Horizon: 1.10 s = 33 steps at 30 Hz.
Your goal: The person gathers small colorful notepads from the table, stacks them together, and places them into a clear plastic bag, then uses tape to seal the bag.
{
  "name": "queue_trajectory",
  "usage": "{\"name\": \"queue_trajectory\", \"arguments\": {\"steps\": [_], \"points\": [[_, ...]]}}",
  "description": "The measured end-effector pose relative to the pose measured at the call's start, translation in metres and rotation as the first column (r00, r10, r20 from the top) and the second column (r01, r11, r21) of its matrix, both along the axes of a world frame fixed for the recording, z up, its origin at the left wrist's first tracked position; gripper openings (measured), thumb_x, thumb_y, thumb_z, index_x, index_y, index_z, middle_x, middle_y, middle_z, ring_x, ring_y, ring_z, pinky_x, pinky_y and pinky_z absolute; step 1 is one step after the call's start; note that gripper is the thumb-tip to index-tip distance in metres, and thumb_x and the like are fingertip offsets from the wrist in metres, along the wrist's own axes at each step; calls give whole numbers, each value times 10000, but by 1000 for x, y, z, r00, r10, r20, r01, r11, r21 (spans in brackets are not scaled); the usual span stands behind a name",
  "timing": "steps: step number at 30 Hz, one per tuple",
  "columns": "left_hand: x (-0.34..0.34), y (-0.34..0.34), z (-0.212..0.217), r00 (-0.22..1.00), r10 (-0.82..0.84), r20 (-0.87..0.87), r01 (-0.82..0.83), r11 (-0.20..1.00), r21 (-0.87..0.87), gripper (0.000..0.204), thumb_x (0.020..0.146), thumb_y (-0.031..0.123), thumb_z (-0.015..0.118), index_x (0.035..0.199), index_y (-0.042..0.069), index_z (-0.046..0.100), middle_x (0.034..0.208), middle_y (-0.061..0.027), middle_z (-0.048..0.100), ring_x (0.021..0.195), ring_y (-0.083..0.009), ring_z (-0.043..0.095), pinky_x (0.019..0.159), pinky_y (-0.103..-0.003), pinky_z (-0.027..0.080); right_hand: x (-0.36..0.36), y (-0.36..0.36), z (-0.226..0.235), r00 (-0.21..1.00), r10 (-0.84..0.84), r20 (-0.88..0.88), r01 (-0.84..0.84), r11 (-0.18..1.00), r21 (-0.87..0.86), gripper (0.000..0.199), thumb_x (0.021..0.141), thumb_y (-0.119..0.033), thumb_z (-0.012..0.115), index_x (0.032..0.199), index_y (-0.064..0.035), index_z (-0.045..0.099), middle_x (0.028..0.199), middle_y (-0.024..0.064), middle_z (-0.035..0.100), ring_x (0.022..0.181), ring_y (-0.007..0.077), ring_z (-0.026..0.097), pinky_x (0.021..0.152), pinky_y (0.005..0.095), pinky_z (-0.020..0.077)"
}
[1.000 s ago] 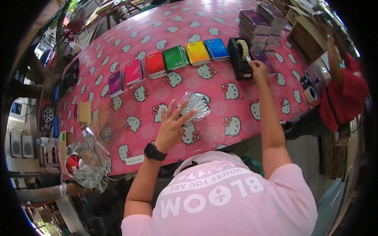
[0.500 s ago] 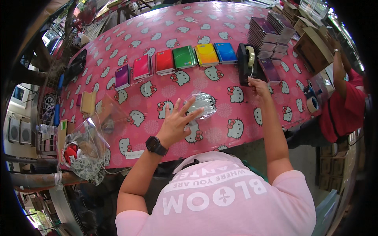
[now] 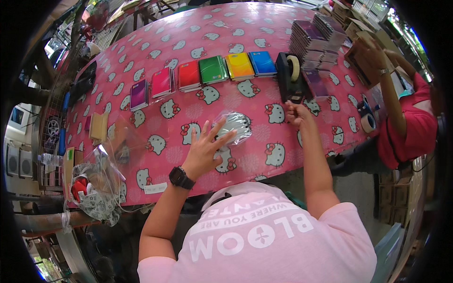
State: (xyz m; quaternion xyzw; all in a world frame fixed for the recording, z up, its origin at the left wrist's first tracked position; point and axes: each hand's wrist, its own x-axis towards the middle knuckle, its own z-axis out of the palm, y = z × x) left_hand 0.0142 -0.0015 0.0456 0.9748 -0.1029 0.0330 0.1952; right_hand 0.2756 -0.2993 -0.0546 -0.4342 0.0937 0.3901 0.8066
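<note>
My left hand (image 3: 206, 144), a dark watch on its wrist, lies with fingers spread over the near left part of a pale pack in clear plastic (image 3: 234, 127). Dark marks run along the pack's right edge; its contents are hard to tell through the glare. My right hand (image 3: 297, 114) is closed in a pinch just in front of the black tape dispenser (image 3: 286, 84), which carries a roll of tape (image 3: 294, 68). Whatever sits between those fingertips is too small to make out.
Beyond my hands stands a row of notebooks, from purple (image 3: 138, 95) through green (image 3: 213, 70) to blue (image 3: 262, 63). Wrapped purple notebooks (image 3: 306, 45) are stacked behind the dispenser. Plastic bags (image 3: 101, 181) lie at left. A co-worker in red (image 3: 410, 125) stands right, by cardboard boxes (image 3: 361, 63).
My right hand has drawn back slightly from the dispenser's front end toward me. My left hand stays spread on the pack. The whole view has shifted a little; the co-worker's arms have moved.
</note>
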Motion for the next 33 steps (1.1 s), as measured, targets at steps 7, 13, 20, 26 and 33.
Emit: {"name": "queue_trajectory", "arguments": {"steps": [7,13,20,26,33], "points": [[-3,3,1,1000,8,-19,-8,999,42,840,577,109,667,1337,341,393,1481,-11,204,1314,-418,238,1005,-668,165,-76,138,146,561,701,440,-589,712,-383,220,823,-259,642,804,-42,606,594,-10,507,444,67,424,395,226,353],[-2,9,2,999,-26,-30,27,999,38,837,576,143,693,1336,335,399,1486,-10,193,1315,-421,236,1019,-645,168,-117,177,167,-39,999,-6,332,7,-943,546,641,-507,727,900,-31,657,895,139,653,888,253,633,734,356,504],[-9,15,-20,913,104,395,3,966,-260,787,656,256,726,1358,181,381,1438,-112,291,1312,-361,270,1060,-488,222,-71,102,145,-60,957,285,165,291,-942,383,676,-379,758,802,-28,668,837,112,646,762,236,626,694,335,495],[44,15,-20,934,273,-231,-345,515,-785,384,776,170,694,1119,37,584,1004,-57,643,925,-135,577,853,-261,415,-91,135,87,283,537,794,-72,838,-541,378,675,-225,777,954,-6,649,823,81,638,766,152,575,707,284,456],[48,31,-20,932,356,64,-137,510,-849,404,747,185,730,1090,16,601,978,-41,644,901,-108,575,821,-260,423,-92,152,81,361,588,724,-214,808,-550,247,715,-169,734,873,7,665,711,32,617,667,94,546,617,264,449]]}}
